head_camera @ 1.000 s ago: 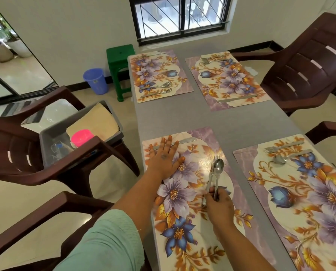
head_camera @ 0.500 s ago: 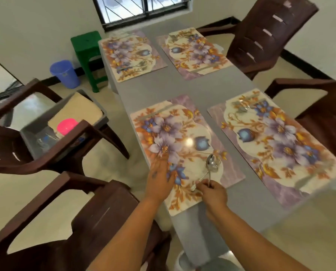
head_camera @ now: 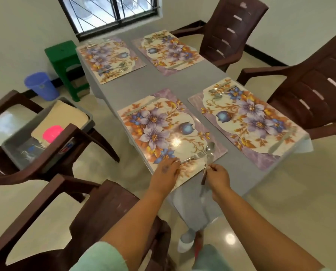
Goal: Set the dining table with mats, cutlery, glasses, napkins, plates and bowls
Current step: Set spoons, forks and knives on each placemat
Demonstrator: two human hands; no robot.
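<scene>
The nearest floral mat [head_camera: 163, 133] lies on the grey table [head_camera: 173, 83]. A knife [head_camera: 141, 107] rests along the mat's far edge. A fork [head_camera: 194, 156] lies flat near its front edge, and the fingertips of my left hand [head_camera: 166, 171] touch the end of the fork's handle. To the right, my right hand [head_camera: 219, 178] pinches the handle of a spoon [head_camera: 209, 151], whose bowl hovers over the mat's front right corner beside the fork. Three more floral mats carry cutlery: one on the right [head_camera: 249, 118], two at the far end [head_camera: 110, 59].
A grey tub [head_camera: 13, 147] with a pink cup [head_camera: 53, 133] and beige mats sits on a brown chair [head_camera: 46, 163] at left. More brown chairs [head_camera: 309, 94] stand on the right. A green stool [head_camera: 65, 55] and a blue bin [head_camera: 41, 86] stand by the wall.
The fork and spoon, held together in my right hand before, are now apart: the fork lies on the mat under my left fingertips, and my right hand keeps only the spoon.
</scene>
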